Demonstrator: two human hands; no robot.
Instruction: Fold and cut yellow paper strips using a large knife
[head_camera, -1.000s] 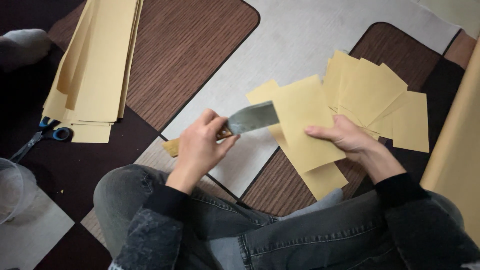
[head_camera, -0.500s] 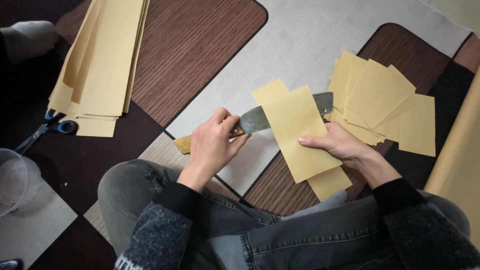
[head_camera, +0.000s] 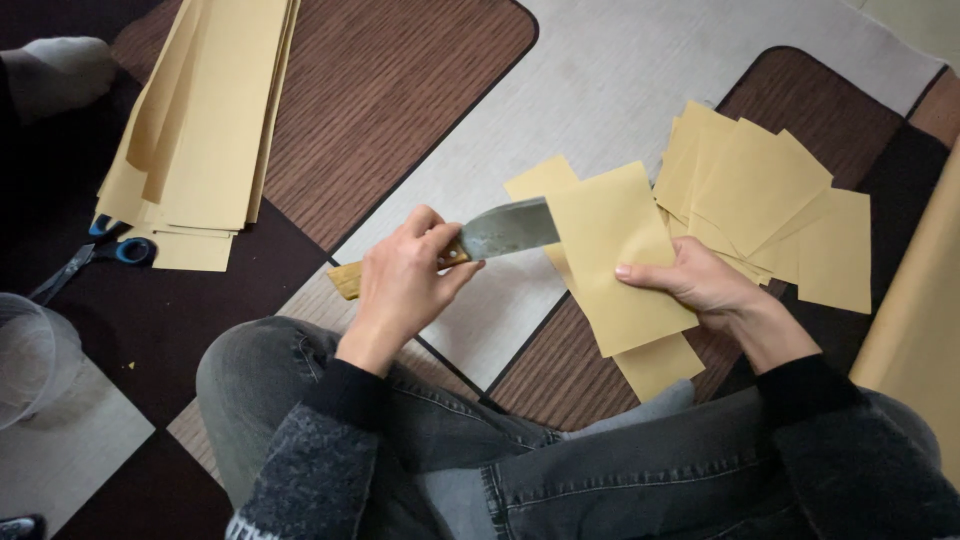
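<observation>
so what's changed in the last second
The knife blade went through the folded sheet to the right, then drew back left; its tip is now hidden behind the sheet. Left hand kept the handle, right hand the sheet. Both paper piles and scissors unchanged.

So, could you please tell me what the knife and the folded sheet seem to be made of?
Knife: dull grey metal blade, seemingly wooden handle, tan where it shows past the left hand. Folded sheet in the right hand: matte yellowish-tan paper, probably; thin, sharply creased.
</observation>
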